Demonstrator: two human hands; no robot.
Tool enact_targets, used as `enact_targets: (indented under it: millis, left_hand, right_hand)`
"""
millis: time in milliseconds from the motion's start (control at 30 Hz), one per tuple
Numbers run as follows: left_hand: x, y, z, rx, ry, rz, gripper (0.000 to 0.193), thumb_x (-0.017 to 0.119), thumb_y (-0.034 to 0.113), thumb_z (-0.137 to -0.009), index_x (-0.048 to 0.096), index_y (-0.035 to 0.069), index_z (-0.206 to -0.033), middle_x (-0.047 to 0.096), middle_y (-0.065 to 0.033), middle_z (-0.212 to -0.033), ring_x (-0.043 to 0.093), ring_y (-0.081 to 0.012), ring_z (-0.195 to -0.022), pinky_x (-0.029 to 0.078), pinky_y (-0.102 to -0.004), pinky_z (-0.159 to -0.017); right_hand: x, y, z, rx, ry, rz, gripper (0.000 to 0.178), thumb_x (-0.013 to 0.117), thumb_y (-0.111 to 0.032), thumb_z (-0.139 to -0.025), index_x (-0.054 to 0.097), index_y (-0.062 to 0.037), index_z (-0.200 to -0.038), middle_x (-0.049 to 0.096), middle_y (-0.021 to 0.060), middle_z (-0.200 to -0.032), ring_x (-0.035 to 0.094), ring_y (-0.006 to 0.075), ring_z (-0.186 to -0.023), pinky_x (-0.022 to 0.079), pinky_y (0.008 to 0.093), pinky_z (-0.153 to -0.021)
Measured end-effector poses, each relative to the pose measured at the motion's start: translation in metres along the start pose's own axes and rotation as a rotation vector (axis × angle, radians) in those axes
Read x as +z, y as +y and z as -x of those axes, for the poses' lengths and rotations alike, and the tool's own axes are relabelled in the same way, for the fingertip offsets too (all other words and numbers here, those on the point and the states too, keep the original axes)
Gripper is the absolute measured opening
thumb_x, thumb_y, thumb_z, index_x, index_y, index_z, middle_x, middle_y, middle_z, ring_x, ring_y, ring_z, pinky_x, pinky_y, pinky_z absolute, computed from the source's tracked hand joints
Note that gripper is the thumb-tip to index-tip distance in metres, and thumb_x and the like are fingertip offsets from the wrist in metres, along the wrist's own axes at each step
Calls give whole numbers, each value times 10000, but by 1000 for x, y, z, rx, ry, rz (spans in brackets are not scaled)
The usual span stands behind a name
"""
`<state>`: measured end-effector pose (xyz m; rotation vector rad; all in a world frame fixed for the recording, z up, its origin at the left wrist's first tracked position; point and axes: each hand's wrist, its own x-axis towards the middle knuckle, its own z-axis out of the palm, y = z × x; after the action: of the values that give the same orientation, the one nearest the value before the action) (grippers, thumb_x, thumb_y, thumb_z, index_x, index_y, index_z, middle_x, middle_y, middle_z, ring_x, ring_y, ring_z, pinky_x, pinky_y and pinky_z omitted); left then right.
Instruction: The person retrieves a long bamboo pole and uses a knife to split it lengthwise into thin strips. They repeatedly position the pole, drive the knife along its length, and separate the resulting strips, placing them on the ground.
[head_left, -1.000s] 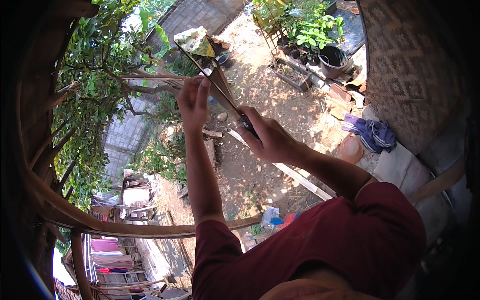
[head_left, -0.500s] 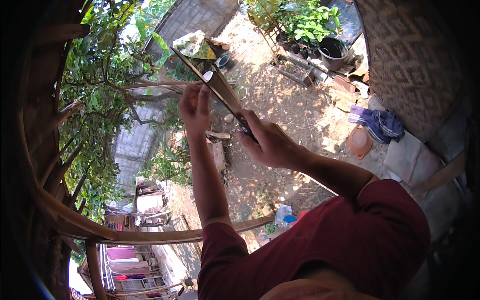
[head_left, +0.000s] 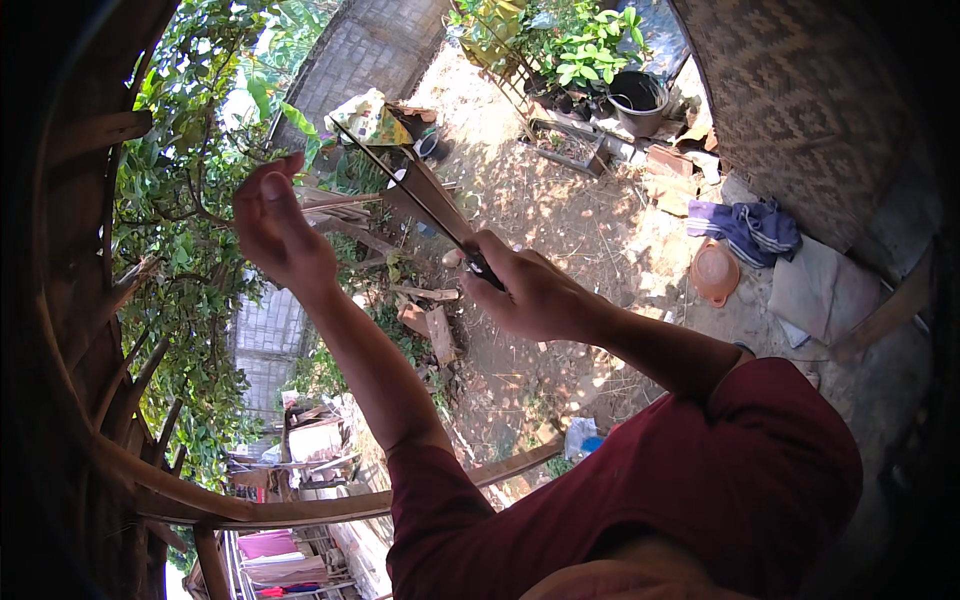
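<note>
Right hand (head_left: 540, 293) clamped on the dark handle (head_left: 484, 268) of a long thin-bladed tool (head_left: 433, 215), fingers wrapped round it, thumb along the near side. Tool sits around frame centre, held in the air over the yard, blade slanting up and left from the fist, tip in line with a patterned cloth bundle (head_left: 372, 118) in the background. A brown strip (head_left: 437, 190) runs alongside the blade; can't tell whether it's part of the tool or a separate piece. Left hand (head_left: 287, 235) is raised, left of the blade and apart from it, thumb up, fingers curled; can't tell whether it pinches anything thin. Leafy branches (head_left: 180, 200) sit behind and left of that hand. Both arms come out of dark red sleeves. Below is bare dirt ground (head_left: 560, 240) with patchy sun, a few short wood pieces (head_left: 440, 335) on it below the tool. Upper right: dark pot (head_left: 643, 125) near a leafy green plant (head_left: 592, 50), woven panel (head_left: 800, 130) further right. Under the panel: purple-blue garment (head_left: 745, 232), orange basin (head_left: 716, 273) just beside it, pale sheet (head_left: 820, 290) next to both. Curved wooden rail (head_left: 340, 508) crosses lower left, pink cloth (head_left: 268, 543) hanging beyond it.
</note>
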<state>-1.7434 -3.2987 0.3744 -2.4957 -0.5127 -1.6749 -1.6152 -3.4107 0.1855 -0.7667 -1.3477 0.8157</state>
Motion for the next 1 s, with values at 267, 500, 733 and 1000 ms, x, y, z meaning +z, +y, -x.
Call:
enact_targets:
  millis: [267, 500, 733, 1000]
  left_hand:
    - [64, 9, -90, -369, -1125, -212, 384, 460, 361, -1034, 614, 115, -1286, 602, -198, -1284, 529, -234, -1245, 348, -370, -1117]
    - [93, 46, -71, 355, -770, -404, 536, 334, 435, -1051, 701, 51, -1122, 708, -189, -917, 669, -359, -941, 472, -448, -955]
    - [78, 17, -13, 68, -607, -70, 391, 464, 322, -1042, 647, -6, -1151, 672, -205, -1026, 642, -366, -968, 482, -482, -901]
    - [37, -55, 85, 0, -328, -184, 159, 631, 121, -958, 626, 9, -1071, 651, -162, -954, 656, -295, -821, 527, -386, -697]
  right_hand:
    - [-5, 1, 6, 148, -104, -2, 295, 545, -235, -996, 491, -27, -1198, 585, 123, -720, 580, 189, -607, 469, 372, -619]
    - [-35, 18, 4, 80, -5, 65, 243, 540, -231, -988, 538, -46, -1144, 588, 65, -739, 541, 125, -648, 467, 332, -627]
    - [-32, 47, 16, 166, 45, 257, 295, 586, -191, -941, 523, 6, -1151, 664, 184, -770, 697, 306, -689, 542, 450, -662]
    - [10, 86, -35, -158, 158, 218, 227, 594, -188, -941, 511, 3, -1030, 625, 170, -631, 648, 326, -531, 521, 449, -524]
